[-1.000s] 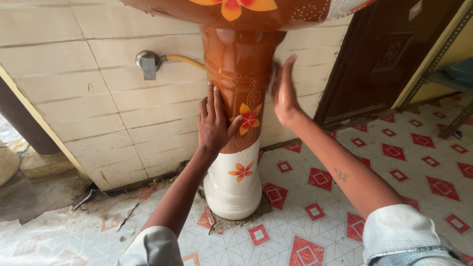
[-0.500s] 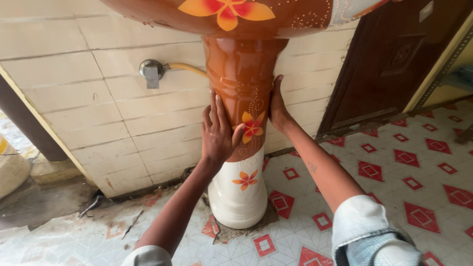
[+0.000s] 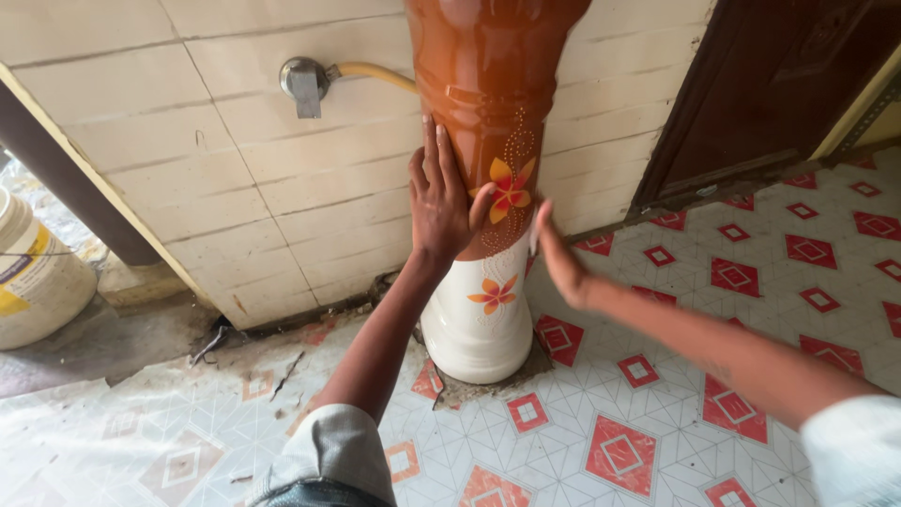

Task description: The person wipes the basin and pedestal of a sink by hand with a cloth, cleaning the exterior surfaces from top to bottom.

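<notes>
Ceramic pedestal point(image 3: 488, 188) of a wash basin, glossy brown on top and cream at the bottom, orange flower prints on its front, stands upright against the tiled wall point(image 3: 188, 160), its foot set in a rough gap in the floor tiles point(image 3: 657, 394). Left hand point(image 3: 439, 202) lies flat on the pedestal's left side at the brown part, fingers spread and pointing up, thumb hooked round toward the upper flower; palm touching, nothing gripped. Right hand point(image 3: 559, 258) is at the pedestal's right side, near where brown meets cream, fingers straight and together, motion-blurred; edge of the hand looks to be at or just off the surface, cannot tell if it touches; holds nothing. Both forearms reach in from the bottom of the view, light sleeves rolled at the elbows. Left of the pedestal, on the wall, a metal tap fitting point(image 3: 305, 83) with a yellowish hose point(image 3: 375, 73) running behind the pedestal. Far left of the pedestal, on bare ground beyond the wall corner, a white plastic bucket point(image 3: 33, 277) with a yellow label; only its side shows, contents not visible. Right of the pedestal, a dark brown wooden door point(image 3: 770, 84). Floor tiles white with red diamond pattern, dirty and chipped toward the left of the pedestal's foot.
</notes>
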